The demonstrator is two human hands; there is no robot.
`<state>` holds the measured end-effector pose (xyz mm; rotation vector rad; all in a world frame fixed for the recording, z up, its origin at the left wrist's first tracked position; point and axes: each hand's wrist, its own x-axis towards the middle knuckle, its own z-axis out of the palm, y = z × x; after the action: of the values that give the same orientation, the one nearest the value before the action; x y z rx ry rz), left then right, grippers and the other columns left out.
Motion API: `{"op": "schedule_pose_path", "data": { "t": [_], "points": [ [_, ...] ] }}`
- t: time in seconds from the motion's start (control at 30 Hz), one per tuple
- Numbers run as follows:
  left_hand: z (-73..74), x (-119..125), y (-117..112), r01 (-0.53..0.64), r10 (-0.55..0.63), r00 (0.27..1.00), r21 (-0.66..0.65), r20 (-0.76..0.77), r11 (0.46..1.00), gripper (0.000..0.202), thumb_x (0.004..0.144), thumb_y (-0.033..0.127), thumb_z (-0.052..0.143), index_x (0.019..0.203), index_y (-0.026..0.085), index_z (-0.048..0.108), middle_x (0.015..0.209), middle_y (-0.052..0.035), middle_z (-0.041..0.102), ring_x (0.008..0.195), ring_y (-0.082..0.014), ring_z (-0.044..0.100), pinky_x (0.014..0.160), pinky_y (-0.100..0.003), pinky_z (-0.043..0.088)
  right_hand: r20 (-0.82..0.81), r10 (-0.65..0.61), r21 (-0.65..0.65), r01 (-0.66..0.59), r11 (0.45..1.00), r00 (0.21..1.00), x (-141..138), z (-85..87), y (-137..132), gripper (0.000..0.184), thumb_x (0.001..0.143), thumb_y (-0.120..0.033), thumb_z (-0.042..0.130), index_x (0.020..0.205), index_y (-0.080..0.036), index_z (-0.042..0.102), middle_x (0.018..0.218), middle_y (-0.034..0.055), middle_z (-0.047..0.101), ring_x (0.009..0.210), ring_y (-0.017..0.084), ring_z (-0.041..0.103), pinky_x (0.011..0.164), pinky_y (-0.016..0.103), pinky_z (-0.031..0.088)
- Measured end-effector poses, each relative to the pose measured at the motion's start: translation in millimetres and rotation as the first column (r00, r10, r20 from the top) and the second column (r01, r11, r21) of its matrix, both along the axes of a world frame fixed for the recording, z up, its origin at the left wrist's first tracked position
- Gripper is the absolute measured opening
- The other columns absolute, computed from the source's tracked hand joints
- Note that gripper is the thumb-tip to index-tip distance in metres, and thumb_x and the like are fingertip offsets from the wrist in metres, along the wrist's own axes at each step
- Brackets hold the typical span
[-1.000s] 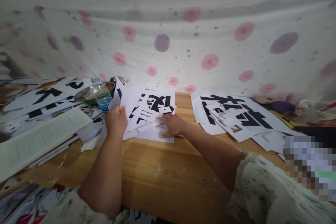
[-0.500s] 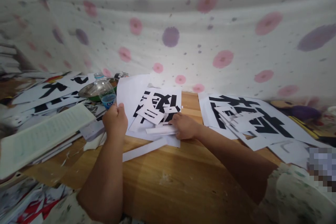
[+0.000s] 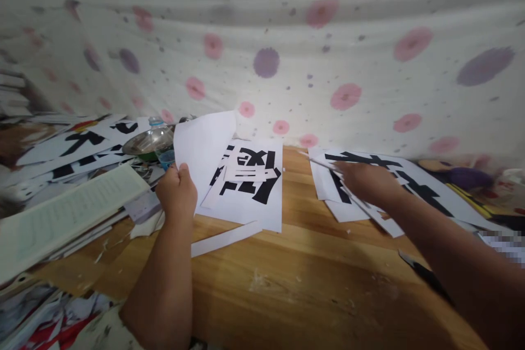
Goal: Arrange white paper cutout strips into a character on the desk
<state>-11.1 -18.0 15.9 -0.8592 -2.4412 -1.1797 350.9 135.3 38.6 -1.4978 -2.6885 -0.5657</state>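
My left hand (image 3: 177, 191) pinches the edge of a white paper sheet (image 3: 203, 139), which stands raised and curls upward. Beside it lies a printed sheet (image 3: 270, 216) with bold black character strokes. Small cut paper pieces (image 3: 246, 174) rest on that print. My right hand (image 3: 367, 181) is over the printed sheets (image 3: 435, 197) on the right, closed on a thin white paper piece (image 3: 322, 162) seen nearly edge-on. Its fingertips are partly hidden and somewhat blurred. A white paper strip (image 3: 225, 238) lies on the wood in front of the middle print.
To the left are an open book (image 3: 77, 205), a plastic bottle (image 3: 158, 134), a metal bowl (image 3: 135, 145) and more printed sheets (image 3: 53, 145). A dark blade-like tool (image 3: 422, 270) lies under my right forearm. A spotted curtain (image 3: 229, 82) hangs behind the wooden table (image 3: 254, 306).
My right hand has moved right from the middle print to the right-hand sheets, carrying paper. Some loose pieces have left the middle print, showing more black strokes. My left hand still holds its sheet.
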Motion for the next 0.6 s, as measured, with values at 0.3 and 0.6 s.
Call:
{"op": "schedule_pose_path", "data": {
  "t": [0.3, 0.6],
  "points": [
    [-4.0, 2, 3, 0.006, -0.006, 1.0, 0.005, -0.018, 1.0, 0.038, 0.086, 0.035, 0.033, 0.093, 0.017, 0.066, 0.086, -0.01, 0.069, 0.085, -0.0283, 0.062, 0.073, -0.035, 0.044, -0.233, 0.237, -0.243, -0.293, 0.925, 0.943, -46, -31.9, 20, 0.058, 0.084, -0.036, 0.049, 0.135, -0.011, 0.039, 0.14, 0.0185, 0.042, 0.128, 0.031, 0.04, 0.103, 0.049, 0.034],
    [-4.2, -1, 4, -0.019, 0.019, 1.0, -0.021, -0.016, 1.0, 0.038, 0.086, 0.035, 0.031, 0.088, 0.017, 0.065, 0.08, -0.0103, 0.067, 0.082, -0.0277, 0.062, 0.071, -0.034, 0.044, -0.211, 0.286, -0.431, -0.352, 0.831, 0.935, -214, -64.2, 38, 0.081, 0.075, -0.058, 0.057, 0.14, -0.015, 0.033, 0.142, 0.0178, 0.039, 0.126, 0.034, 0.04, 0.098, 0.044, 0.037]
  ]
}}
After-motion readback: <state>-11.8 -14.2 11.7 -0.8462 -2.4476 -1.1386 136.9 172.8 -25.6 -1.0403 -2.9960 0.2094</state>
